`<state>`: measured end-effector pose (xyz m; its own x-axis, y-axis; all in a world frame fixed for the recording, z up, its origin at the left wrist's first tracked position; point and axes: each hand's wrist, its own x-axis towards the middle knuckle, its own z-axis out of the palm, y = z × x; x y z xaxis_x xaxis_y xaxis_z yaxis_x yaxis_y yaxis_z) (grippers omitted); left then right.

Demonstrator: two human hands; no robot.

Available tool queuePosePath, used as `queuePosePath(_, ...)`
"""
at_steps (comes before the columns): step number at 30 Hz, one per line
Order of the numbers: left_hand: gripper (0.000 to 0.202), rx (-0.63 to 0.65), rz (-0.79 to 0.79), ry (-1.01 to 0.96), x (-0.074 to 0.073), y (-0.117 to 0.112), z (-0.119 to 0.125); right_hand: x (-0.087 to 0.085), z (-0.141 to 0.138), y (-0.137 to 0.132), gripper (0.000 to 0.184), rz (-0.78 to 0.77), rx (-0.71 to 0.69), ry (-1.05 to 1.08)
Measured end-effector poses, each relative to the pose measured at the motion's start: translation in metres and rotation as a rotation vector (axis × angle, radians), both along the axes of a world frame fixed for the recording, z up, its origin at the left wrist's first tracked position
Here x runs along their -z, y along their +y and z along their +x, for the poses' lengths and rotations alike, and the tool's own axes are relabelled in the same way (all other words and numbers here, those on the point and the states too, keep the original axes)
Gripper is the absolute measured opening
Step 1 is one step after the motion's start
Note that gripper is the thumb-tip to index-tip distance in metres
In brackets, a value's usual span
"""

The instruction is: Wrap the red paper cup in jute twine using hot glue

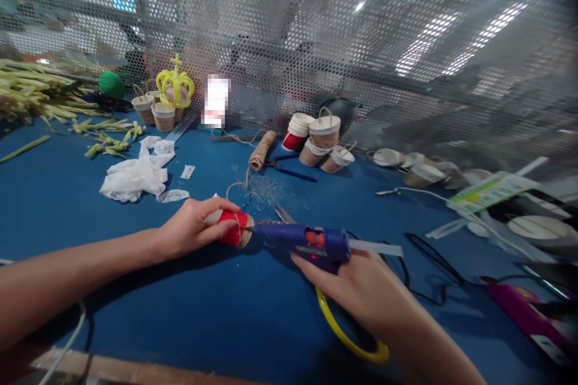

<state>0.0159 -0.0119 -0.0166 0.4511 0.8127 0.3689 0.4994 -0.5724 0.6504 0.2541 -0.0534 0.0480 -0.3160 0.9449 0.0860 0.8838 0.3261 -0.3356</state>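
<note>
My left hand [201,227] is closed round a small red paper cup [232,230] lying on its side. Twine is wound round one end of the cup and trails back to a roll of brown twine [262,151]. In my right hand [356,283] is a blue hot glue gun [300,237], its red light lit and a clear glue stick [374,248] poking out behind. The gun's nozzle meets the twine-wrapped end of the cup; whether it touches cannot be told. Scissors with a yellow handle [336,328] lie partly beneath the gun and my right hand.
White lace [135,177] lies at the left near pale green stems [40,93]. Pliers [291,173] rest by the twine roll. Twine-covered cups [324,131] stand behind, more [424,173] at right. A glowing phone screen [215,102] leans on the perforated metal wall [271,30]. A purple power strip [528,316] sits at right.
</note>
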Motion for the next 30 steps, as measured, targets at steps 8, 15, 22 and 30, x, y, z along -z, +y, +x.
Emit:
queuePosePath(8,0.025,0.094,0.154,0.027,0.005,-0.002,-0.002,-0.005,-0.003,0.007,0.030,-0.069,0.048,0.087)
queuePosePath(15,0.025,0.083,0.211,0.052,0.003,-0.003,-0.001,-0.006,-0.007,0.013,0.020,-0.187,0.090,0.237)
queuePosePath(22,0.025,0.102,0.177,0.018,0.007,-0.001,-0.001,-0.005,-0.004,0.009,0.016,-0.174,0.047,0.269)
queuePosePath(30,0.024,0.078,0.082,-0.011,0.006,-0.001,-0.002,-0.011,-0.002,0.004,0.033,-0.244,0.155,0.297)
